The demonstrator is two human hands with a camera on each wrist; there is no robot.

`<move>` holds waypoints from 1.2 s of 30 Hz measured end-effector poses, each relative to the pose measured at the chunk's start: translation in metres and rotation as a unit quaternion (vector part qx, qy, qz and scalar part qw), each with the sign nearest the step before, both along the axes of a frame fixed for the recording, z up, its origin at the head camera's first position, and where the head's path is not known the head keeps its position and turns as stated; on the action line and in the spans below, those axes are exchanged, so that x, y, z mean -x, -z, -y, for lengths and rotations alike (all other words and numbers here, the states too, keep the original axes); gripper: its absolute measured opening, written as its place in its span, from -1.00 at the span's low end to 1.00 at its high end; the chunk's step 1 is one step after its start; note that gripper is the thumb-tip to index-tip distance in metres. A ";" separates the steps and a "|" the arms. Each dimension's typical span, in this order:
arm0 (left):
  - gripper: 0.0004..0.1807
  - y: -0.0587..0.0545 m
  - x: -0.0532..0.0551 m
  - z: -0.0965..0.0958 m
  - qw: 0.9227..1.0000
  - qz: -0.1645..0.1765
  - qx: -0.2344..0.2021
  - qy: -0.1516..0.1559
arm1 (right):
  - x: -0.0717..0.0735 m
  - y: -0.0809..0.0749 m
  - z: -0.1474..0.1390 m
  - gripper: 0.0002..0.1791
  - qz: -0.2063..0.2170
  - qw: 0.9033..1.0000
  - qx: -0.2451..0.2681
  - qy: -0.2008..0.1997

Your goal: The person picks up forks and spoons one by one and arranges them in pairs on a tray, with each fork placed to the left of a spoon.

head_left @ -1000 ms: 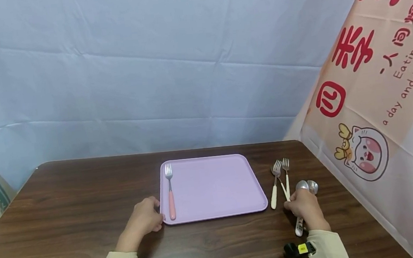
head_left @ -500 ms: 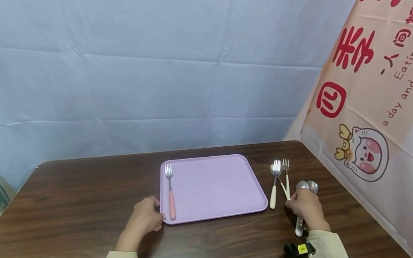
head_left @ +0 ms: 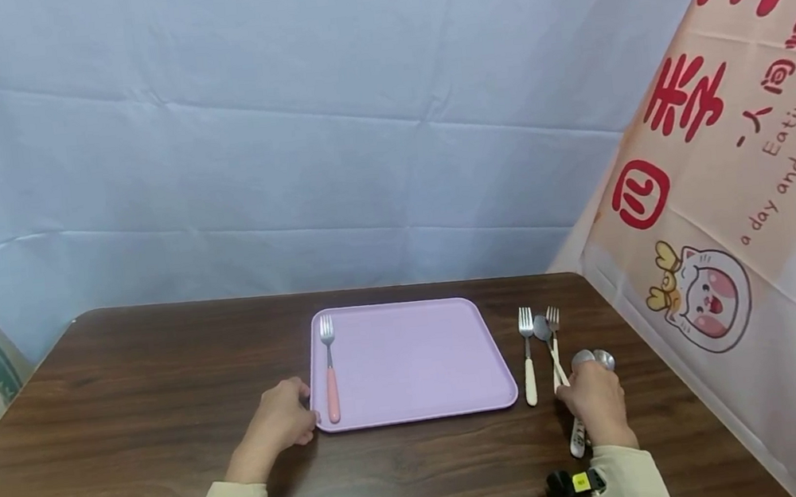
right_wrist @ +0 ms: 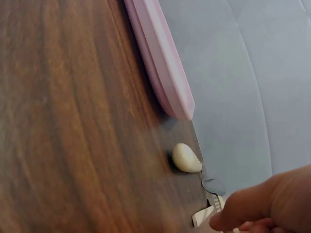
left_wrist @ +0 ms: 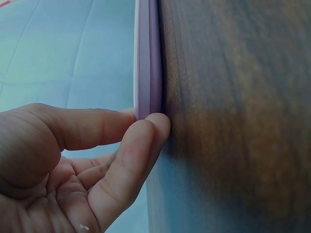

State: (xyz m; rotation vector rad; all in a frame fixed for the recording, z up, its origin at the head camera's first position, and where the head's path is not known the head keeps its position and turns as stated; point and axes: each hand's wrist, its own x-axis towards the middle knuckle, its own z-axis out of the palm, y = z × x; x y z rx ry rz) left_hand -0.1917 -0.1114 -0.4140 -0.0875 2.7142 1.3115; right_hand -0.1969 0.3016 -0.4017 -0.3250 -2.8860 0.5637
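A lilac tray (head_left: 409, 363) lies on the table, and a fork (head_left: 332, 383) with a pink handle rests along its left side. My left hand (head_left: 282, 416) is at the tray's near left corner; in the left wrist view, thumb and fingers pinch the tray edge (left_wrist: 147, 63). Right of the tray, my right hand (head_left: 595, 401) pinches the end of a white-handled spoon (head_left: 542, 329). That spoon crosses a white-handled fork (head_left: 553, 321). Another white-handled fork (head_left: 528, 364) lies apart, between spoon and tray. Two metal spoons (head_left: 583, 357) lie partly hidden under my right hand.
The dark wood table (head_left: 166, 383) extends on both sides of the tray. A pale blue cloth (head_left: 250, 135) hangs behind its far edge. A printed cloth (head_left: 704, 291) with red characters hangs along the right side.
The near white-handled fork now lies straighter and separate from the spoon. The spoon's head has shifted right, and my right hand has moved slightly right. The left hand stays at the tray corner.
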 end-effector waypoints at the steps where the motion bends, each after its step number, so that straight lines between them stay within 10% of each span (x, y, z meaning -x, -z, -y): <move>1: -0.65 0.000 0.000 0.000 1.000 0.001 0.002 0.001 | 0.000 0.000 -0.001 -0.82 -0.001 1.000 0.001 -0.001; 36: -0.68 -0.001 0.000 -0.001 1.000 0.000 0.008 0.004 | -0.002 -0.005 -0.004 -0.73 0.002 0.999 0.046 -0.001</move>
